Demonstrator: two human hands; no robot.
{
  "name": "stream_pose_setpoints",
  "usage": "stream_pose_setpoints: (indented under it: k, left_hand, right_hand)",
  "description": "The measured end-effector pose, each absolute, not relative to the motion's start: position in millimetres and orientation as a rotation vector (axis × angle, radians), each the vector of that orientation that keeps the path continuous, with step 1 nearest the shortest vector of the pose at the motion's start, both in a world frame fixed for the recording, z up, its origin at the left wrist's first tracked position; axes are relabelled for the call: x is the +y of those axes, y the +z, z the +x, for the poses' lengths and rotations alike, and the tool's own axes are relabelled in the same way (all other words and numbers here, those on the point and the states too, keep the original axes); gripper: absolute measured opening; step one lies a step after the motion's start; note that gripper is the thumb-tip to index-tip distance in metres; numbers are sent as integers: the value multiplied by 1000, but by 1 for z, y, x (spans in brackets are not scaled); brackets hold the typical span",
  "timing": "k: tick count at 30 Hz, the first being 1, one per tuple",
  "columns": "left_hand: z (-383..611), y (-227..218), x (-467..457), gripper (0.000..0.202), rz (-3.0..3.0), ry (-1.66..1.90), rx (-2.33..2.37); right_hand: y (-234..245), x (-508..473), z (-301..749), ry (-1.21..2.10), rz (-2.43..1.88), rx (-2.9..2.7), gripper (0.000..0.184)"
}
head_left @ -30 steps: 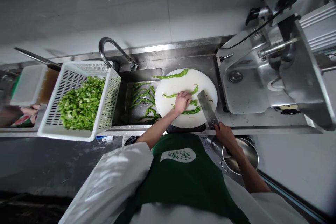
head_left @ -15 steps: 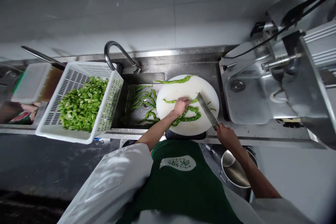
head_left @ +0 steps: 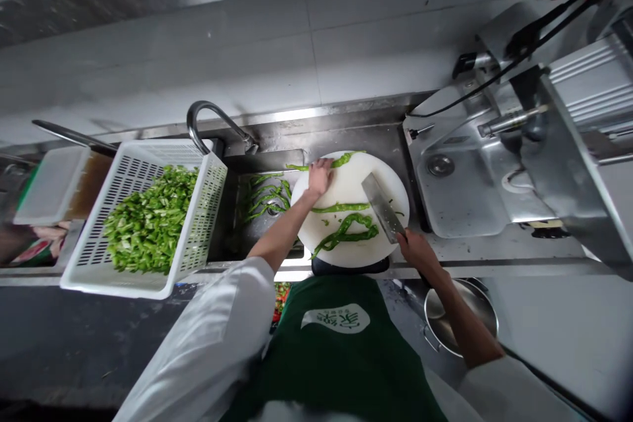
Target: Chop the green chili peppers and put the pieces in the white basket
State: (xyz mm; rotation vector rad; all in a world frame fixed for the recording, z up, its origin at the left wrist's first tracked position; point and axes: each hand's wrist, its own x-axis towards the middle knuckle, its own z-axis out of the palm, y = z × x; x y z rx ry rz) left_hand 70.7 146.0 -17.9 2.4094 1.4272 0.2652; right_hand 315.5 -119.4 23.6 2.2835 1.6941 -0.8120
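Note:
My left hand (head_left: 320, 176) is at the back left of the round white cutting board (head_left: 346, 179), its fingers bent over a long green pepper (head_left: 343, 160) and covering part of it. My right hand (head_left: 418, 254) grips the handle of a cleaver (head_left: 382, 206), whose blade slants over the right side of the board. A second green pepper (head_left: 343, 208) lies across the middle, its right end close to the blade. Nearer to me, several twisted green peppers (head_left: 346, 235) lie together, with small bits scattered about.
Left of the board, more long peppers (head_left: 270, 196) lie in a steel sink (head_left: 232, 211) under a curved faucet (head_left: 212, 107). A white basket (head_left: 119, 282) holds chopped green pepper. To the right stands a metal slicing machine (head_left: 568, 158). A steel pot (head_left: 462, 316) is below the counter.
My left hand has left the middle pepper and moved back and left to the rear one. The cleaver remains in my right hand, its blade now showing more of its flat side.

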Motion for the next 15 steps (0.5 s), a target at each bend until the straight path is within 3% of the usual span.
stream_pose_setpoints:
  k: [5,15]
  left_hand:
    - [77,-22,151,45,2429,-13,1404]
    - [88,-37,87,45,2467,18,1176]
  right_hand:
    - [31,-131,312,-810,2356,1597,33]
    - [51,-127,307,-776,2289,1593,37]
